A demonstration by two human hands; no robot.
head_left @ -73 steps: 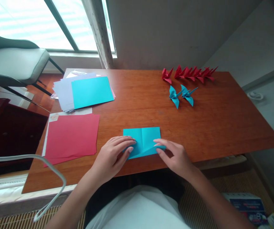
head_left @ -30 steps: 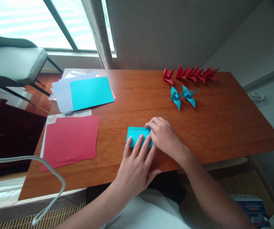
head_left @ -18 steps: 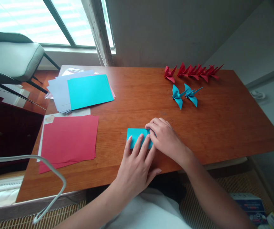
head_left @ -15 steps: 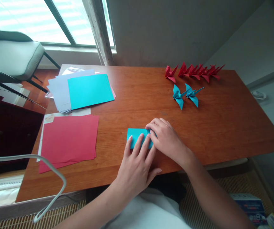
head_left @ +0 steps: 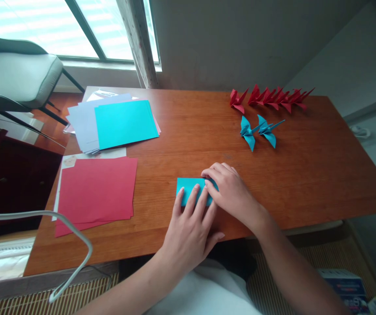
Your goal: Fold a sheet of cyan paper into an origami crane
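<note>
One brown wooden table (head_left: 181,148), long, its far edge toward the wall. One grey-green chair (head_left: 24,78) with a pale seat, by the window. One stack of red paper sheets (head_left: 96,188), table's left; behind it, turquoise paper sheets (head_left: 127,124) lying over pale lilac-white sheets (head_left: 82,124). One blue-and-white carton (head_left: 342,286), lower right, contents hidden from where I stand. One left hand (head_left: 189,234), fingers spread, pressing down a small folded turquoise paper rectangle (head_left: 185,183) near the table's front edge. One right hand (head_left: 229,186), fingers curled together at the rectangle's far edge; whether it pinches the paper, I cannot tell. Lately altered: the paper, taller a moment ago, is doubled down to a narrow strip, so creasing seems the step in hand. Red folded-paper birds (head_left: 275,99), in a row; two blue folded-paper birds (head_left: 248,134), just in front.
</note>
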